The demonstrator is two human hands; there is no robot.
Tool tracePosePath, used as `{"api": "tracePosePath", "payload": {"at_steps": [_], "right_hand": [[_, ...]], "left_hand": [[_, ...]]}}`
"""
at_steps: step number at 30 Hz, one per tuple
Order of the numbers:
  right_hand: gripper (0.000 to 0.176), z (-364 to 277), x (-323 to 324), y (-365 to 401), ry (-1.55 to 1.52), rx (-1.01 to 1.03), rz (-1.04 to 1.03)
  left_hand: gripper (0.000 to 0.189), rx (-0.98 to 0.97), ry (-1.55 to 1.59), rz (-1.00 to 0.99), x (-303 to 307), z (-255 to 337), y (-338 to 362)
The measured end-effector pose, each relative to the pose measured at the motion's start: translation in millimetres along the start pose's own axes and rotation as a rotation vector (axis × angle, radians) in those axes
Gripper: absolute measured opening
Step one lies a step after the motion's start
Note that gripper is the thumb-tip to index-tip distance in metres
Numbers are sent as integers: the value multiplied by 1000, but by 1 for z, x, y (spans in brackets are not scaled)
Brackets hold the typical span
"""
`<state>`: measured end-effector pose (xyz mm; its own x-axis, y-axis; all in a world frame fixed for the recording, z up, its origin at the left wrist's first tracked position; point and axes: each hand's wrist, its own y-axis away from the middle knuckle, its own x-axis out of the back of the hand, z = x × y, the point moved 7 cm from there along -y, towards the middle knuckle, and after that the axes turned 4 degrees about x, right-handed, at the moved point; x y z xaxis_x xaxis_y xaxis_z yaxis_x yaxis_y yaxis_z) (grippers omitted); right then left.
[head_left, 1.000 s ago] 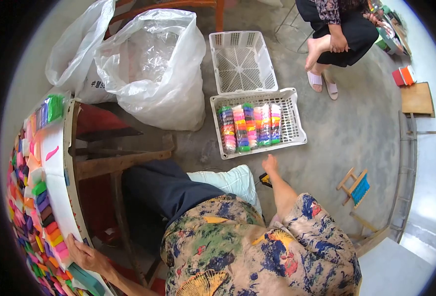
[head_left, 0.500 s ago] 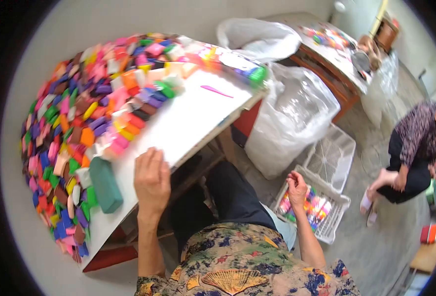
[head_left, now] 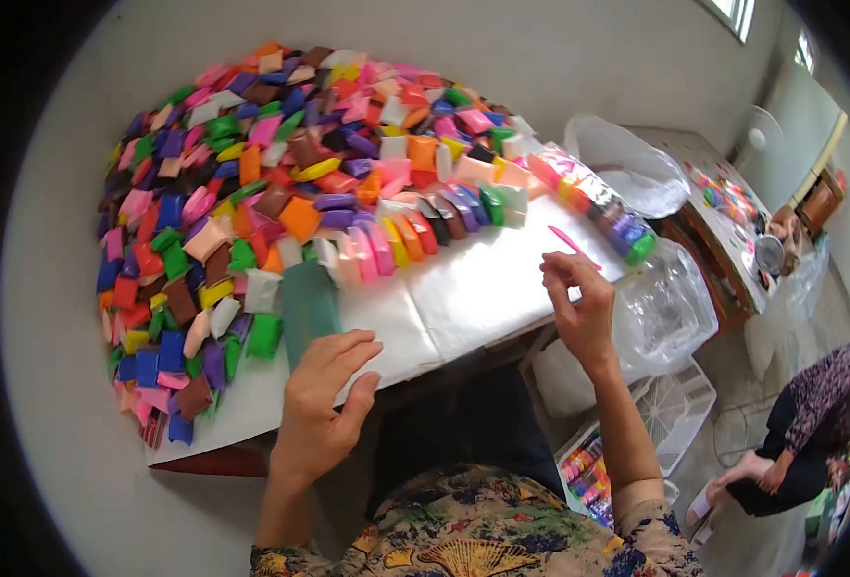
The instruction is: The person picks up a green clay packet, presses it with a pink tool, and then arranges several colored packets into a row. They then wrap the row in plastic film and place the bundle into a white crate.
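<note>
My left hand (head_left: pixel 329 399) hovers at the table's front edge, its fingers spread and nothing in them. Just beyond it stands a dark green block (head_left: pixel 311 306). My right hand (head_left: pixel 584 306) is over the front edge farther right, loosely curled, with a gap between thumb and fingers. Close behind its fingertips lies a thin pink plastic tool (head_left: pixel 574 246). A row of small wrapped packets (head_left: pixel 412 234) in many colors curves across the white tabletop (head_left: pixel 463 308). Behind it spreads a big heap of similar packets (head_left: pixel 242 173). A clear bag of colored packets (head_left: pixel 593 202) lies at right.
Large clear plastic bags (head_left: pixel 665 308) stand right of the table. White plastic crates (head_left: pixel 680 409) are on the floor, one with colored packs (head_left: pixel 588 476). Another person (head_left: pixel 810 423) sits at far right. A second table (head_left: pixel 704 163) holds more colored items.
My view has turned toward the table. My right hand has risen from beside the crate to the table's edge. My left hand's fingers have spread, near the green block.
</note>
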<state>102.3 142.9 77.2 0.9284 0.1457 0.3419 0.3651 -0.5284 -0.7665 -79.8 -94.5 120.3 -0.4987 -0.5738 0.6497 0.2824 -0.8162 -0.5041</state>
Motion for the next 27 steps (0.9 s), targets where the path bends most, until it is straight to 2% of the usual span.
{"api": "tracePosePath", "payload": {"at_steps": [2,4,8,11,14,15,18,21,22,25,27], "right_hand": [[17,18,-12,-11,19,1,-7],[17,41,-17,-28,161,-81,-25],[38,108,-32,-63,286,-212,-95],[46,124,-51,-70,280,-284,-199],[45,111,-61,-74,249,-273,-218],[41,113,-66,-79,251,-186,-187],[37,132,-73,-82,508,-184,-323],[34,135,-65,-76,545,-271,-289],[33,124,-62,-74,426,-216,-220],[39,119,-54,-70,555,-283,-210],[38,104,-46,-67,673,-108,-81]], "left_hand": [[26,14,-5,35,18,-9,2],[23,67,-35,85,29,-20,3],[22,85,-49,92,29,-30,2],[21,89,9,81,18,-33,5],[20,114,43,103,13,-39,8],[20,124,53,114,12,-42,10],[19,122,54,126,11,-44,13],[19,120,45,176,23,-45,17],[19,127,40,197,29,-46,19],[17,277,48,297,51,-63,25],[18,328,40,399,68,-76,26]]}}
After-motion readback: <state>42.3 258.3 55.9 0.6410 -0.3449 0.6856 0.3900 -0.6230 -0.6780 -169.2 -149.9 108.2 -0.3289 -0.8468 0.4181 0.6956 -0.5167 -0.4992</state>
